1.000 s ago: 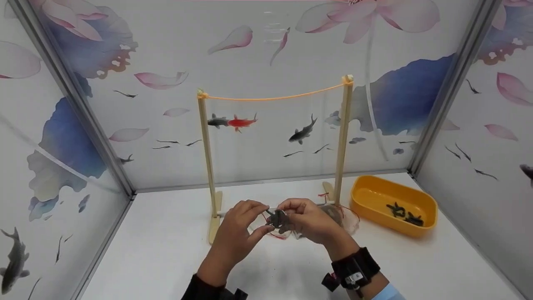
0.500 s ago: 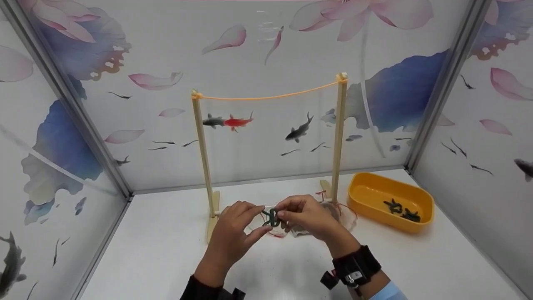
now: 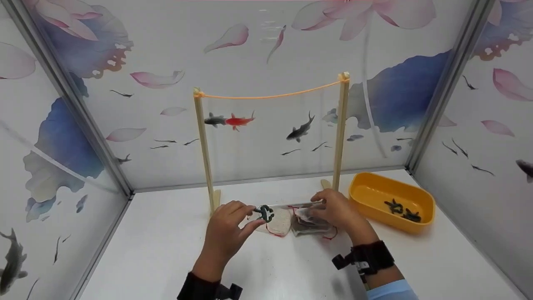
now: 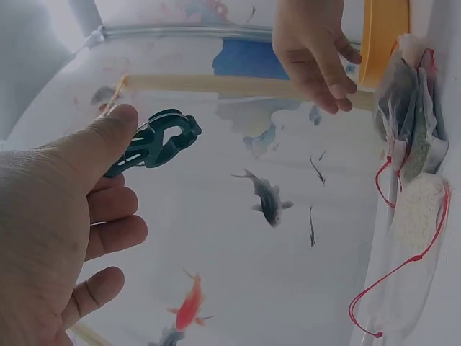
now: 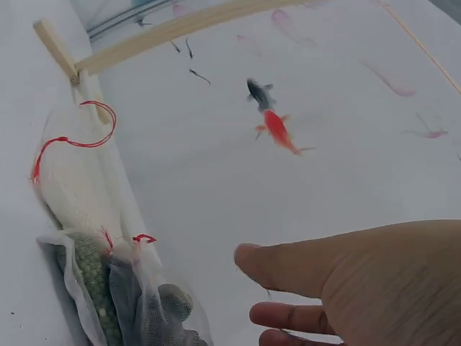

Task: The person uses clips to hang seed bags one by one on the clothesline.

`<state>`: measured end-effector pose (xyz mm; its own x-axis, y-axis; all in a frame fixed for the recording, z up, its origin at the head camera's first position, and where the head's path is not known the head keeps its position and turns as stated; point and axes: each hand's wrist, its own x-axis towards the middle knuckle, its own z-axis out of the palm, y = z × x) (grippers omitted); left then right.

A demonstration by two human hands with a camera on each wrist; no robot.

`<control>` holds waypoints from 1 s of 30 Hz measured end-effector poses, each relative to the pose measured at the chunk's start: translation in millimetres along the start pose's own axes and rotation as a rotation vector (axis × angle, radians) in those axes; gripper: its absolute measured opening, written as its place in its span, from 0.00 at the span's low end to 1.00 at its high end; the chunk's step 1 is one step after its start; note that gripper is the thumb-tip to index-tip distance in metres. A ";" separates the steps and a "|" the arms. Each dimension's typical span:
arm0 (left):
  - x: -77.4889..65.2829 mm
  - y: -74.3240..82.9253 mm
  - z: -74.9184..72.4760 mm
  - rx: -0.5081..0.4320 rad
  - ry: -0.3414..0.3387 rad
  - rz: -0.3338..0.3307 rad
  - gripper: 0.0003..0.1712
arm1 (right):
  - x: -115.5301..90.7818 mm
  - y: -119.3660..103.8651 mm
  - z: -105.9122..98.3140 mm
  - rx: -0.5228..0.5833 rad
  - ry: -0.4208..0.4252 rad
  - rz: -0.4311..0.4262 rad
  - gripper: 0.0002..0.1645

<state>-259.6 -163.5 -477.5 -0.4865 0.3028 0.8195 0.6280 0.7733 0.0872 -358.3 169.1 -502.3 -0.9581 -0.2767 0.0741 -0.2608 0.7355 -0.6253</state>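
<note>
My left hand (image 3: pixel 228 232) pinches a dark green plastic clothes peg (image 3: pixel 265 213) between thumb and fingers. In the left wrist view the peg (image 4: pixel 167 138) juts out past the thumb, its rounded jaws facing away from the hand. My right hand (image 3: pixel 339 211) hovers over the mesh drawstring bags, fingers loosely bent and holding nothing; the right wrist view shows its thumb and fingers (image 5: pixel 292 317) apart. Below it lies a bag with dark and greenish contents (image 5: pixel 92 277). Left of that is a bag with pale grains (image 3: pixel 280 223), tied with red cord.
Behind the hands stands a wooden frame, its left post (image 3: pixel 202 146) and right post (image 3: pixel 341 137) joined at the top by a sagging orange cord (image 3: pixel 266 98). A yellow tray (image 3: pixel 362 208) with a few more dark green pegs (image 3: pixel 393 206) sits at the right. Printed walls enclose the table.
My right hand has let go of the peg and moved right, over the bags. The left hand keeps the peg, having shifted slightly left. More of the bags shows now.
</note>
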 end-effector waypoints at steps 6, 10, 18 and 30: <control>-0.7 -2.8 2.6 0.023 0.033 -0.023 0.15 | 5.3 -5.7 21.1 -0.301 -0.036 -0.081 0.20; -1.8 -4.3 4.5 0.028 0.071 -0.020 0.12 | 7.0 -4.1 29.5 -0.420 0.035 -0.123 0.15; -2.2 -4.3 6.2 0.019 0.065 -0.019 0.10 | 10.2 -1.2 24.6 -0.417 0.209 -0.197 0.04; -0.5 -0.9 4.8 -0.003 0.086 -0.059 0.08 | 9.6 -5.9 -11.0 -0.157 0.440 -0.061 0.05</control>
<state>-262.8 -161.7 -480.7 -0.4689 0.2073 0.8586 0.6018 0.7865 0.1387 -367.3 168.9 -489.4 -0.8909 -0.0592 0.4503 -0.3005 0.8203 -0.4867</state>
